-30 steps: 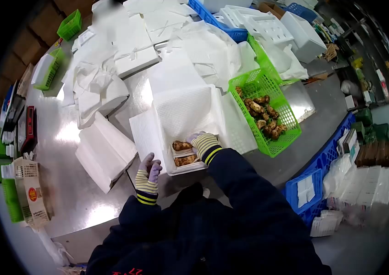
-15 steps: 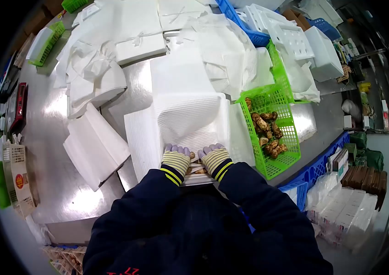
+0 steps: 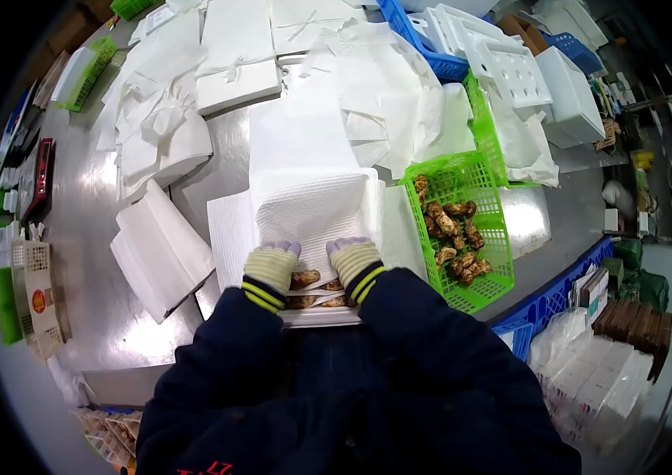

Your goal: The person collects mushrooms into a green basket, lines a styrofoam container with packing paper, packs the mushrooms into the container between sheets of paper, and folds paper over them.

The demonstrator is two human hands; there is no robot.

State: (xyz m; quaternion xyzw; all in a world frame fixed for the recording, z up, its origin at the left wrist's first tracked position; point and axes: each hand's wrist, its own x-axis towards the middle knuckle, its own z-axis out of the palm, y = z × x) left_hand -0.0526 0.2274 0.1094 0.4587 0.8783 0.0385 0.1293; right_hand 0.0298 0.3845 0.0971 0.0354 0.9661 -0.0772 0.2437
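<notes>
A white foam box [image 3: 371, 210] lined with ribbed white paper [image 3: 312, 198] stands in front of me. Brown mushrooms [image 3: 304, 279] lie in its near part, in two rows with white paper between them. My left hand [image 3: 271, 265], in a striped glove, is in the box at the left of the mushrooms, its fingers curled. On the right side of the box, my right hand [image 3: 353, 261] is likewise curled, touching the lining beside a mushroom. What the fingertips of either hand hold, if anything, is hidden.
A green basket [image 3: 502, 237] with several mushrooms [image 3: 448, 224] stands right of the box. Folded white paper [image 3: 163, 249] lies to the left. Behind are more white sheets [image 3: 391, 91], a blue crate [image 3: 439, 63] and foam boxes [image 3: 573, 95]. A red device [image 3: 40, 178] sits far left.
My left hand has gone from beside the box into it. My right hand has shifted off the mushrooms toward the right side. Both hands have since moved apart, uncovering the mushrooms between them.
</notes>
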